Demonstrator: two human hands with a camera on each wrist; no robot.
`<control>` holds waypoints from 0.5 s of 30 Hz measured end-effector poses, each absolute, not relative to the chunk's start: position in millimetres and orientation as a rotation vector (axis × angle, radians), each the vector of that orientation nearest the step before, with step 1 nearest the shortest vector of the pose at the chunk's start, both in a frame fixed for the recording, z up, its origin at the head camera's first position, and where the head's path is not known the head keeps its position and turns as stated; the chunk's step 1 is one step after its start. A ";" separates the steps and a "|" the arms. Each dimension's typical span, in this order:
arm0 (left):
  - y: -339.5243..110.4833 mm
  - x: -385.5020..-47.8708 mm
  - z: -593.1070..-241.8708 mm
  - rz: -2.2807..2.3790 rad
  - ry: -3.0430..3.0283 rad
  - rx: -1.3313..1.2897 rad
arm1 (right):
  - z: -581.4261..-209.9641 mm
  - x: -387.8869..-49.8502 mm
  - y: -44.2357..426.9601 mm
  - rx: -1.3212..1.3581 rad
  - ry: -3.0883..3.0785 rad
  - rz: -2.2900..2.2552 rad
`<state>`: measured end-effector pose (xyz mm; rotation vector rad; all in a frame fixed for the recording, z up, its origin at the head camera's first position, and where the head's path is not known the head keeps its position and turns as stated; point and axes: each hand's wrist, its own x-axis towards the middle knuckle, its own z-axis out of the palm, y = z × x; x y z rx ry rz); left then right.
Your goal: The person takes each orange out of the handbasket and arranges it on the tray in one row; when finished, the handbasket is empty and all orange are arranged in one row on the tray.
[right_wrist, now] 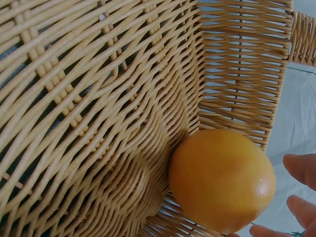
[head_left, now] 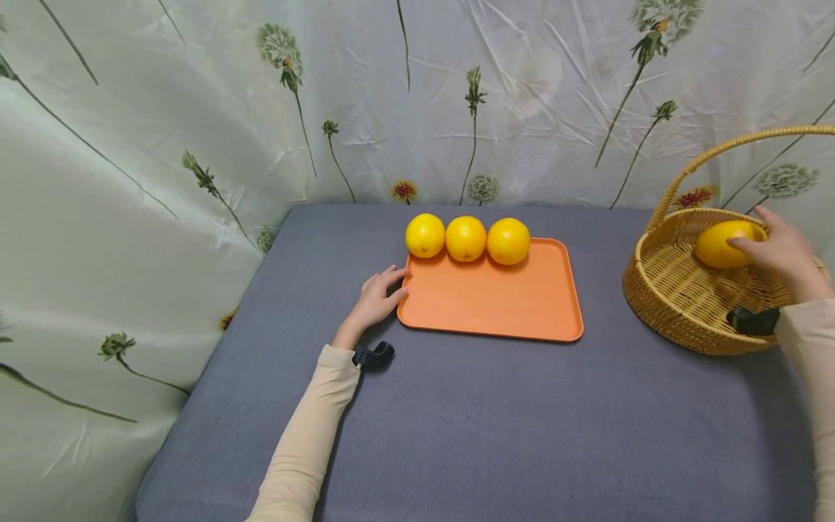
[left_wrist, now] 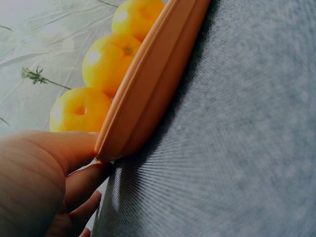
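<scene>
Three oranges point(head_left: 466, 238) sit in a row along the back edge of an orange tray point(head_left: 492, 304). At the tray's left edge, my left hand point(head_left: 372, 299) touches the rim with thumb and fingertips spread apart. The left wrist view shows the thumb point(left_wrist: 79, 148) against the tray's corner. Inside a wicker basket point(head_left: 672, 308) at the right lies another orange point(right_wrist: 222, 180), against the basket's side. My right hand point(head_left: 786, 254) reaches over that orange with fingers spread. In the right wrist view, a gap separates the upper fingertips point(right_wrist: 301, 168) from the fruit.
A grey-blue cloth covers the table point(head_left: 522, 420). Behind it hangs a pale curtain point(head_left: 365, 94) printed with flowers. The basket's tall arched handle point(head_left: 717, 148) rises beside my right hand.
</scene>
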<state>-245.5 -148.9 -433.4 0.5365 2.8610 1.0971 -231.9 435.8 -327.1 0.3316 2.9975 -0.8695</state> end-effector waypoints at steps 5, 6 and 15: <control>-149.1 -245.5 -435.6 1.100 2.858 0.538 | -332.9 -234.4 440.8 0.318 2.998 -0.853; -149.1 -245.5 -435.6 1.101 2.856 0.536 | -334.0 -235.2 441.8 0.319 3.004 -0.846; -150.2 -244.8 -434.0 1.106 2.864 0.531 | -343.6 -244.7 450.0 0.227 3.012 -0.652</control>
